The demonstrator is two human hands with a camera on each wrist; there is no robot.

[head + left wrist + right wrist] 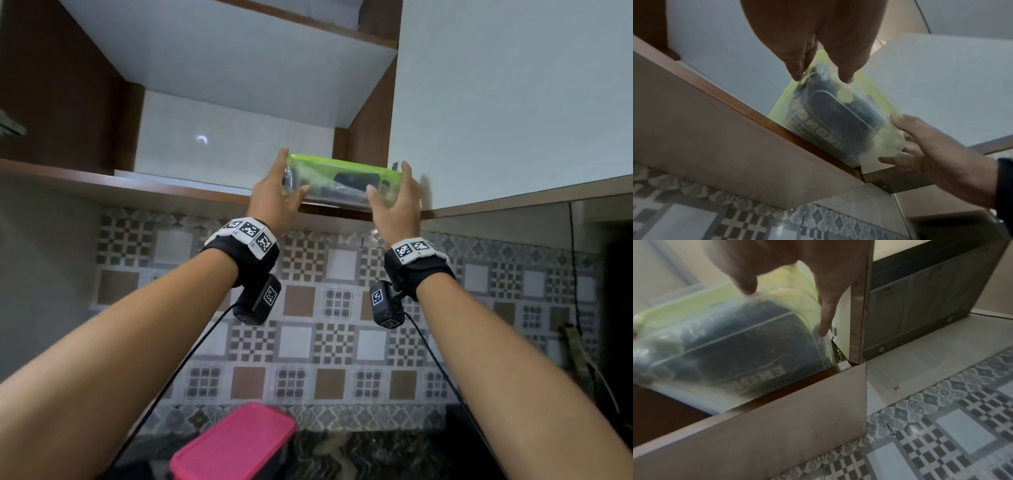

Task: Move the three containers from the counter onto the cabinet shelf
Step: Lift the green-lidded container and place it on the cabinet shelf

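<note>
Pink-lidded container (233, 445) left on counter | green-lidded container (342, 181) gripped by L hand (274, 198) & R hand (397, 202), fingers curled round ends | should be kept level, slid fully onto cabinet shelf (137, 186).

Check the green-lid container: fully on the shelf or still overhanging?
Overhanging. The green-lid container sits with its base partly past the shelf edge, seen from below in both wrist views. The left hand and right hand hold its ends.

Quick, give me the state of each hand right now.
Left hand: holding the left end of the green-lidded container at the shelf edge.
Right hand: holding the container's right end, fingers along its side.
</note>
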